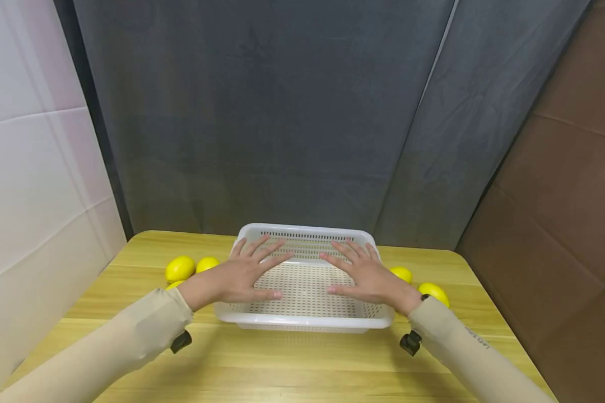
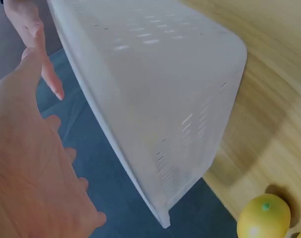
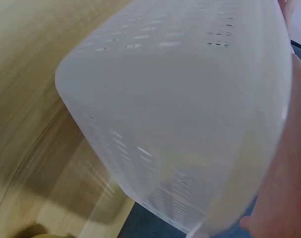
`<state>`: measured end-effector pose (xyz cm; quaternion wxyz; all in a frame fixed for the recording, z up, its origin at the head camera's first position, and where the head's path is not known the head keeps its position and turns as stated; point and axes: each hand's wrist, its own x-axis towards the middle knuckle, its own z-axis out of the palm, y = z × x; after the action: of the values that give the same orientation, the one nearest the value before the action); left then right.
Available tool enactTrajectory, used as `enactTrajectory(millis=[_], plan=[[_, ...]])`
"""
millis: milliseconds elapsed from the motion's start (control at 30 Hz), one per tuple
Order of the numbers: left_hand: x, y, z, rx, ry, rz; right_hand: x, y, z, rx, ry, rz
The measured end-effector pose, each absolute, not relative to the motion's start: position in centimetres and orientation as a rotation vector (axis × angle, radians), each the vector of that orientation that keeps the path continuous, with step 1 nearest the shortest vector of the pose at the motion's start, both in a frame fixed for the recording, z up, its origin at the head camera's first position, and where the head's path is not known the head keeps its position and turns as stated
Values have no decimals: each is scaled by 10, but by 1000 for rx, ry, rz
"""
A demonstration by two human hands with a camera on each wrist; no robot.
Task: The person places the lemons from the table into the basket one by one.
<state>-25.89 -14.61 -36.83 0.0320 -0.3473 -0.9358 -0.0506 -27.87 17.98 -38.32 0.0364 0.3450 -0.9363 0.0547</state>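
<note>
Head view: I saw the left hand and right hand poised over the white basket on the table, fingers spread wide, holding nothing, lemons at both sides. Left wrist: one lemon sat near; shoving the basket sideways could have rolled it. Right wrist: basket wall hid some fingers.

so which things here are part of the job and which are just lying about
In the job, it seems:
white basket, under both hands
left hand, fingers spread
right hand, fingers spread

Lying about, for now:
lemons on the left, not held
lemons on the right, not held; either group might yet be used
</note>
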Motion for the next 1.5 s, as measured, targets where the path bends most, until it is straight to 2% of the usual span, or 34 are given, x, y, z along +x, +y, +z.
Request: enactTrajectory(millis=[400,733,1133,1500], plan=[[-254,-169,-347,-997,-2842,-273,-273,202,-369,1027,-2847,210],[-235,-227,-338,-776,-2882,-320,-249,223,-371,1005,-2857,212],[-227,-273,-364,-554,-2866,-237,-225,241,-381,990,-2839,308],[-229,-290,-400,-386,-2929,-214,-214,248,-393,949,-2805,344]])
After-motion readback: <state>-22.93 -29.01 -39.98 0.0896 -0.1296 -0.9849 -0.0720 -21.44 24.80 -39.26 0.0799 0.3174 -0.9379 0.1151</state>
